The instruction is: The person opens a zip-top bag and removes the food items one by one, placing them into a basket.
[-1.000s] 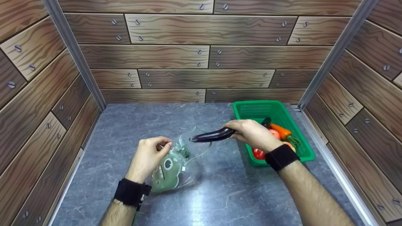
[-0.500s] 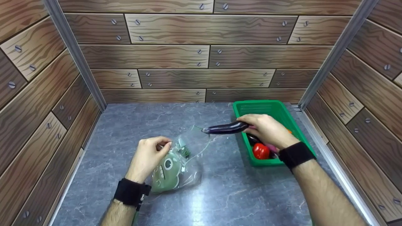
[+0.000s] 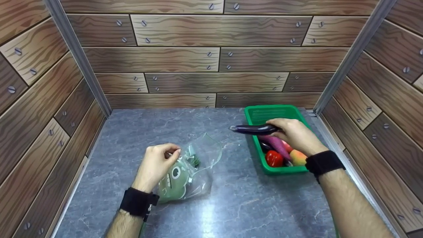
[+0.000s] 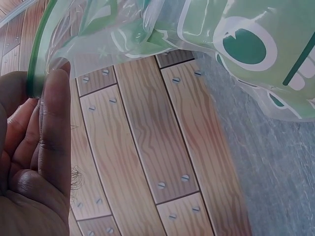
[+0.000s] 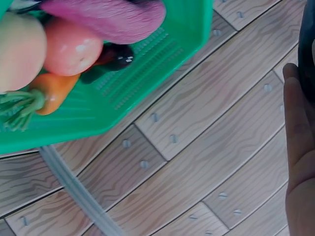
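My left hand (image 3: 162,158) pinches the rim of a clear zip bag (image 3: 176,181) printed with a green cartoon face. The left wrist view shows the green zip strip (image 4: 39,54) between thumb and fingers. The bag's mouth gapes to the right, and something dark green (image 3: 195,161) shows through the plastic. My right hand (image 3: 294,134) grips a dark purple eggplant (image 3: 249,129) by one end, holding it nearly level over the left rim of a green basket (image 3: 257,145). Its free end points left, toward the bag. In the right wrist view only a sliver of the eggplant (image 5: 307,59) appears.
Inside the basket lie a purple sweet potato (image 3: 277,145), a red pepper (image 3: 274,158), a yellow-red fruit (image 3: 298,158), a carrot (image 5: 56,91) and a tomato (image 5: 74,46). Wood-patterned walls (image 3: 185,59) enclose the grey table (image 3: 148,125) at the back and sides.
My right hand has drawn the eggplant right and back, away from the bag's mouth to over the basket's left rim. The left hand has stayed in place on the bag.
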